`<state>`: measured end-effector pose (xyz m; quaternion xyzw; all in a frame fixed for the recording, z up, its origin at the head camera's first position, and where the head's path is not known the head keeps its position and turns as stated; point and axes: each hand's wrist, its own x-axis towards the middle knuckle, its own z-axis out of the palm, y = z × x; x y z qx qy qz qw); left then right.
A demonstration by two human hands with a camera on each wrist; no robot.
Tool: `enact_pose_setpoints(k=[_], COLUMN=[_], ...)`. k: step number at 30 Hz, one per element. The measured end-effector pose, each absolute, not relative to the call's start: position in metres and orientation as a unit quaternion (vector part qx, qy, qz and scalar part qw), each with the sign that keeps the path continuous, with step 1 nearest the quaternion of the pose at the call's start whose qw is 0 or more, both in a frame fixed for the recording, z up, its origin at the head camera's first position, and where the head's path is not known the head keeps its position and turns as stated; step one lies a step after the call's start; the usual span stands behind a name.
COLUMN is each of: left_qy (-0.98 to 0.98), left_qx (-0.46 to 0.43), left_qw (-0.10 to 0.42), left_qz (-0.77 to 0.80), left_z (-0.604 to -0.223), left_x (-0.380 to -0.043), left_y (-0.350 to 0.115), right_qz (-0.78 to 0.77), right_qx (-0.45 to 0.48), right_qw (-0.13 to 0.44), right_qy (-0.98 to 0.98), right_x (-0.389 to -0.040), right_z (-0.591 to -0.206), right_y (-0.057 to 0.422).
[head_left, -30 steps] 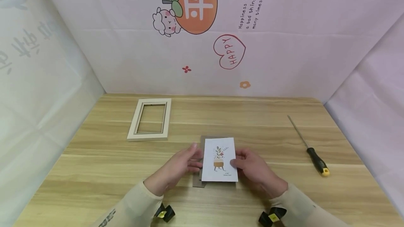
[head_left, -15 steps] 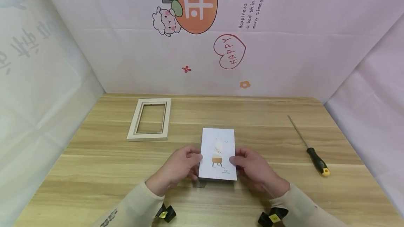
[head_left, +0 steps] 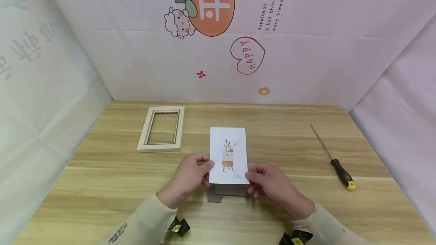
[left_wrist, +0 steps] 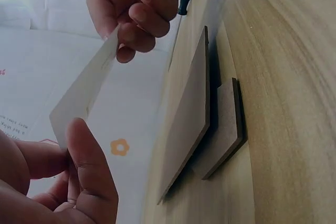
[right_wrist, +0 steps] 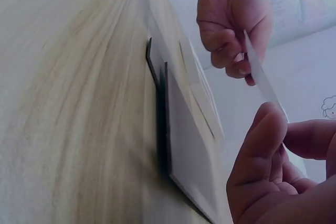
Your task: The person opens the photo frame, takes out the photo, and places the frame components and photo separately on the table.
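Note:
Between both hands a white picture card printed with a potted plant is held up, clear of the table. My left hand pinches its left edge between thumb and fingers. Its lower right edge is pinched by my right hand. Below the card lies a grey-brown backing board, mostly covered by the card in the head view. The left wrist view shows that board slanting over its stand leg, which rests against the wood.
A cream picture frame lies at the back left of the wooden table. On the right is a screwdriver with a black and yellow handle. A printed white cloth hangs behind the table.
The card has risen off the backing board and shifted up and left, uncovering the board's lower part. My left hand, at first beside the card, now pinches it; the right kept its hold.

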<state>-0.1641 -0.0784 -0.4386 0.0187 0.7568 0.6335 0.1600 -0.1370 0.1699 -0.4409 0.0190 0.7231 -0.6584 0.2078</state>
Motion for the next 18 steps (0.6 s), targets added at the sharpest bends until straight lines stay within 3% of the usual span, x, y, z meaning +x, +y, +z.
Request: enact_pose_setpoints(k=[11, 18], left_qy=[0.749, 0.726], left_qx=[0.018, 0.025], left_qw=[0.163, 0.179], left_qz=[0.642, 0.663], left_z=[-0.438, -0.437], left_x=[-0.167, -0.169], left_y=[-0.079, -0.079], right_qz=[-0.643, -0.647], right_qx=[0.018, 0.053], right_qw=[0.207, 0.178], right_qy=[0.737, 0.740], right_x=[-0.135, -0.162], right_z=[-0.438, -0.445], right_y=[0.173, 0.187])
